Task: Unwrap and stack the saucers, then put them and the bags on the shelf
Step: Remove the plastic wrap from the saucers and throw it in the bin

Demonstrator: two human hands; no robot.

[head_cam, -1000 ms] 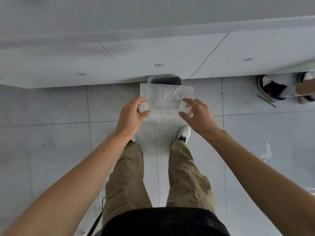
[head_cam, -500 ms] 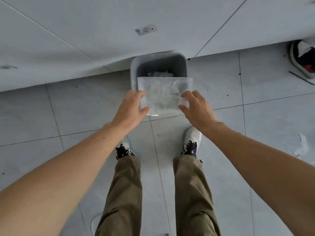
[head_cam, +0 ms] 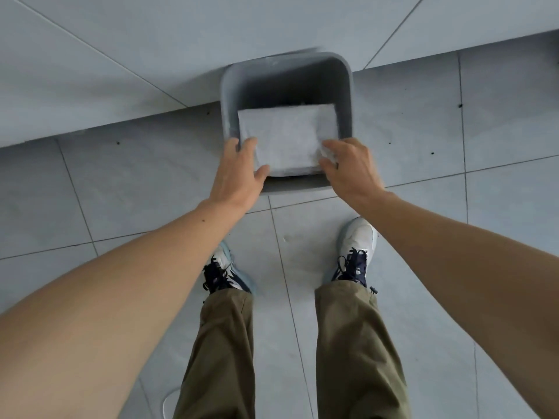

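A flat, translucent plastic bag (head_cam: 287, 137) hangs inside the mouth of a grey square bin (head_cam: 227, 95) on the floor. My left hand (head_cam: 239, 173) pinches the bag's lower left corner. My right hand (head_cam: 351, 167) pinches its lower right corner. Both hands are at the bin's near rim. No saucers or shelf are in view.
The bin stands against a grey tiled wall (head_cam: 151, 40) at the floor's far edge. My two feet in white and dark sneakers (head_cam: 357, 246) stand on grey floor tiles just behind the bin.
The view tilted down and closed in on the bin. Both hands carried the bag forward and lower, from above the bin to inside its opening.
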